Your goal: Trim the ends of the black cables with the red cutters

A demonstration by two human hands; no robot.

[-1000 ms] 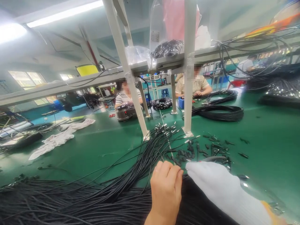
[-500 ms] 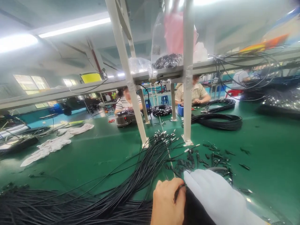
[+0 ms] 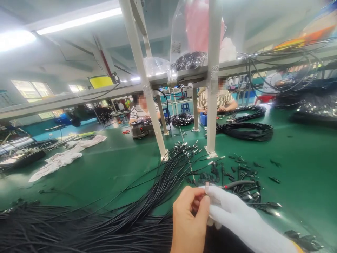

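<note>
My bare left hand [image 3: 189, 219] and my white-gloved right hand [image 3: 238, 218] meet at the bottom centre over the green bench [image 3: 105, 168]. Their fingertips pinch together around a small pale cable end [image 3: 206, 188] that sticks up between them. A big bundle of black cables [image 3: 110, 225] lies across the bench at my left and fans up toward the metal plug ends [image 3: 188, 147]. Small black connector parts [image 3: 231, 172] lie scattered just beyond my hands.
White frame posts [image 3: 212, 105] stand on the bench ahead, carrying a shelf with plastic bags. Black cable coils [image 3: 244, 130] lie at the far right. A white cloth [image 3: 65, 156] lies at left. Two people in striped shirts [image 3: 218, 98] work at the far side.
Both hands have come up a little and the left fingers have curled in against the glove. The pale cable end now shows between the fingertips. The view has tilted slightly.
</note>
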